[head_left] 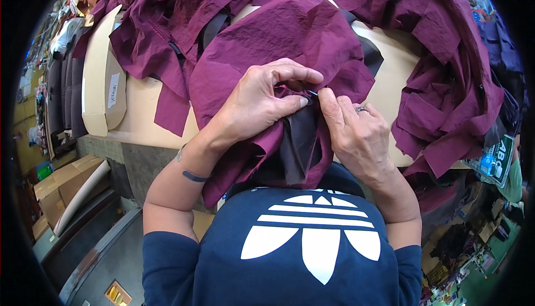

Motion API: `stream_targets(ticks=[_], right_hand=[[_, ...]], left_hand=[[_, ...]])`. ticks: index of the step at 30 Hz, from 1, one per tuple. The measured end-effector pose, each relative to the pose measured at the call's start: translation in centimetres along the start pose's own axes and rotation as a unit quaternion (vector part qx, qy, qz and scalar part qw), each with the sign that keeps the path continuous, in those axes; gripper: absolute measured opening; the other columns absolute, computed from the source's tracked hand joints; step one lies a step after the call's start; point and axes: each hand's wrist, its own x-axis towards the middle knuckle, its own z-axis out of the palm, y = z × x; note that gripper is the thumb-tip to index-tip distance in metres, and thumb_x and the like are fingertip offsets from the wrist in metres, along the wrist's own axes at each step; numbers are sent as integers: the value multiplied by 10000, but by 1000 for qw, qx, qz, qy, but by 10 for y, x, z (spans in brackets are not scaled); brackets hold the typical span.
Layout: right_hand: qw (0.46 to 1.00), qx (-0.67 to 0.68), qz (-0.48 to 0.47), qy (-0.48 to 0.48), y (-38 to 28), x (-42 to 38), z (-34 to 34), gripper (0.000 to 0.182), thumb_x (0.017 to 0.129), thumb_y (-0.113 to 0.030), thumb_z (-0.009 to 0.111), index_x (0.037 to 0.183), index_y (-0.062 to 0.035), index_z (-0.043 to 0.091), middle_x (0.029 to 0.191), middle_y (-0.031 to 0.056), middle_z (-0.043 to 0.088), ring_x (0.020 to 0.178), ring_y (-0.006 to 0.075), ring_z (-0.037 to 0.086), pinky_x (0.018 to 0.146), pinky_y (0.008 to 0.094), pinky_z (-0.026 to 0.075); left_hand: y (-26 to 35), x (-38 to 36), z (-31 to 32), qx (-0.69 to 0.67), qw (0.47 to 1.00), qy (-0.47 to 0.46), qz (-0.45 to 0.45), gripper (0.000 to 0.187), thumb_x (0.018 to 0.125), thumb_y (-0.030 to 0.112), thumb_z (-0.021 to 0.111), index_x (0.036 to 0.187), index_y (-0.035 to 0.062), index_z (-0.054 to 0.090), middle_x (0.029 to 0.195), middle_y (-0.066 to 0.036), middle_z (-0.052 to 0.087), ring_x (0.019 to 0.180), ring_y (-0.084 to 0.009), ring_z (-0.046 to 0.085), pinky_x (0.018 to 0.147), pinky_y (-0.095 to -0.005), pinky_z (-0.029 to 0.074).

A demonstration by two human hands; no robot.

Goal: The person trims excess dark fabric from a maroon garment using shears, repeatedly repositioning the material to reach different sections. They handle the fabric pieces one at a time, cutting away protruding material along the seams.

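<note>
My left hand (253, 100) pinches a bunched edge of a maroon fabric piece (262, 38) between thumb and curled forefinger. A black cloth panel (301, 144) hangs from that pinch toward my lap, with frayed maroon edges beside it. Close by on the right, my right hand (356, 125), with a ring on one finger, is closed around a small thin metal tool (313, 92). Only the tool's shiny tip shows, pointing at the gathered cloth by my left thumb; the rest is hidden in my fingers.
Loose maroon pieces (440, 83) are heaped along the right and back of the tan table (145, 111). A cardboard piece with a white label (106, 80) stands at the left. Cardboard boxes (69, 180) sit on the lower left, and a green-and-white bag (496, 158) on the right.
</note>
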Motion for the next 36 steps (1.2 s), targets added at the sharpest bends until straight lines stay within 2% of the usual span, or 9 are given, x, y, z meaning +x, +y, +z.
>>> stream_targets(ticks=[3, 6, 10, 17, 21, 27, 30, 33, 36], right_hand=[[1000, 15, 8, -8, 2, 2, -8, 343, 716, -85, 576, 1052, -17, 549, 668, 20, 467, 493, 120, 486, 479, 248, 360], [980, 188, 37, 51, 20, 4, -4, 405, 645, -6, 620, 1042, -37, 547, 839, 55, 566, 642, 186, 584, 545, 268, 438], [912, 395, 66, 85, 39, 22, 2, 499, 599, 116, 594, 1058, -72, 542, 1205, 92, 517, 937, 267, 597, 762, 308, 502], [865, 499, 22, 32, 48, 38, 21, 465, 611, 103, 602, 1045, -60, 565, 1106, 82, 575, 944, 243, 596, 761, 308, 503], [885, 463, 46, 27, 43, 35, 16, 470, 574, 28, 660, 1021, -75, 557, 932, 83, 593, 800, 245, 611, 702, 302, 507], [954, 298, -34, 17, 46, 29, 9, 433, 554, -39, 687, 964, -93, 558, 859, 61, 580, 689, 219, 591, 580, 295, 473], [941, 332, -39, 61, 49, 27, 14, 378, 583, -12, 658, 944, -66, 559, 831, 71, 578, 681, 235, 592, 585, 300, 465], [889, 454, 29, 40, 55, 22, 17, 322, 608, 13, 629, 919, -34, 555, 811, 91, 580, 670, 255, 588, 604, 297, 464], [872, 483, 77, -1, 52, 23, 8, 194, 712, -14, 619, 890, -3, 543, 769, 124, 577, 645, 251, 576, 598, 293, 455]], left_hand=[[-4, 1, -2, -13, 1000, -5, 3, 357, 725, -40, 631, 1076, -6, 577, 1011, -51, 569, 893, -113, 539, 820, -240, 441], [-5, 1, -2, -74, 997, 6, -1, 390, 722, -46, 651, 1080, 12, 509, 990, -58, 566, 880, -111, 540, 806, -235, 449], [-6, 2, -2, -167, 985, 0, -35, 374, 719, -81, 641, 973, 53, 401, 915, -81, 556, 863, -115, 537, 769, -234, 477], [2, 1, -11, -208, 975, -45, -61, 357, 729, -88, 630, 890, 77, 359, 858, -85, 569, 823, -119, 560, 748, -242, 491], [5, -1, -18, -244, 965, -57, -81, 357, 723, -77, 638, 883, 84, 362, 859, -94, 583, 819, -123, 574, 742, -240, 490], [8, -2, -19, -214, 970, -65, -93, 376, 708, -35, 670, 894, 105, 374, 879, -77, 599, 820, -95, 571, 727, -203, 466], [8, -3, -19, -183, 978, -54, -89, 352, 713, -37, 659, 881, 93, 378, 867, -78, 597, 817, -100, 571, 732, -213, 470], [12, -5, -20, -175, 978, -56, -99, 336, 717, -45, 648, 873, 81, 378, 851, -76, 590, 812, -105, 568, 739, -223, 474], [12, -6, -19, -177, 976, -70, -102, 335, 721, -29, 654, 887, 85, 386, 856, -60, 585, 819, -83, 555, 743, -206, 459]])
